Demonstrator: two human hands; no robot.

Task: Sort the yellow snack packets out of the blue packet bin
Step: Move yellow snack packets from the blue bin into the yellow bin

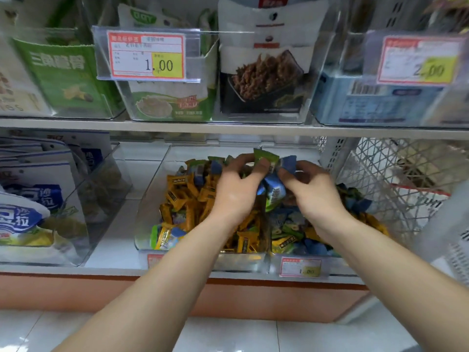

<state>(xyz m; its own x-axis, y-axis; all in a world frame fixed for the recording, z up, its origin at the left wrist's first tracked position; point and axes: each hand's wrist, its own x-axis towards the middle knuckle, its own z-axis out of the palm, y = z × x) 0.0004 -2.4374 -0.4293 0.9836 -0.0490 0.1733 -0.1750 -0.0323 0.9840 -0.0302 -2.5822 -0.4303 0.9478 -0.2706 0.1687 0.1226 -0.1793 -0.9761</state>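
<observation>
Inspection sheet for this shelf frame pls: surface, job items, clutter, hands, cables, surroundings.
Surface: white lower shelf, holding clear bins.
Job's things: left bin mostly yellow packets; right bin blue packets with stray yellow ones.
Clutter: mixed-in blue wrappers in the left bin.
Hands: left hand and right hand both grip a bunch of blue and green packets over the bins.
Cables: nothing seen.
Surroundings: price tag, snack bags on the upper shelf, white mesh basket.

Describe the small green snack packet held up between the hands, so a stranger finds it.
On the lower white shelf, two clear plastic bins of small packets stand side by side. Above their shared wall the left hand pinches the small green snack packet. It rises higher than every other packet, a blue packet beside it.
</observation>
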